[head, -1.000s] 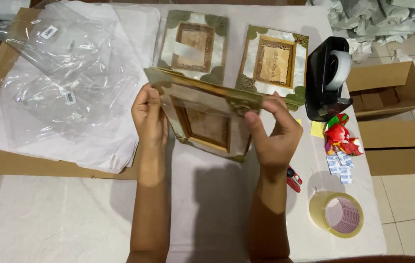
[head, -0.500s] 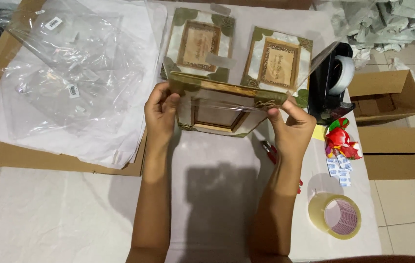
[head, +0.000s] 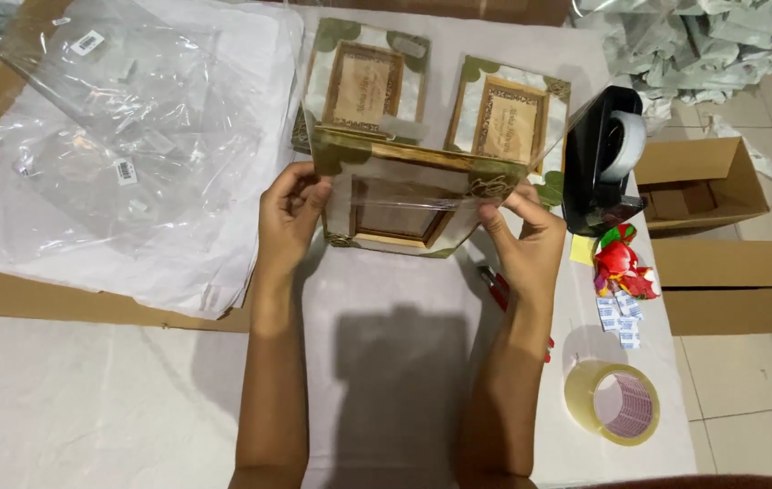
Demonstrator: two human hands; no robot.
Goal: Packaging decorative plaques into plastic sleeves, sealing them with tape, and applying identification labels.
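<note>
Both hands grip a gold-edged wooden picture frame in a clear plastic sleeve (head: 401,204), lifted just above the white-covered surface (head: 386,362) near its far edge. The left hand (head: 288,215) pinches its left end and the right hand (head: 525,237) its right end. The frame's long axis runs left to right between them, each hand equally near. Two similar framed pictures (head: 363,86) lie flat just behind it.

Bare cloth (head: 123,398) is left open near and left of the arms. To the far left, passage is blocked by the bags (head: 123,145). Behind the held frame (head: 404,195), two frames (head: 363,81) (head: 511,122) are laid flat. On the right, the way is crowded by the dispenser (head: 608,158), trinkets (head: 620,272) and tape (head: 612,403).
</note>
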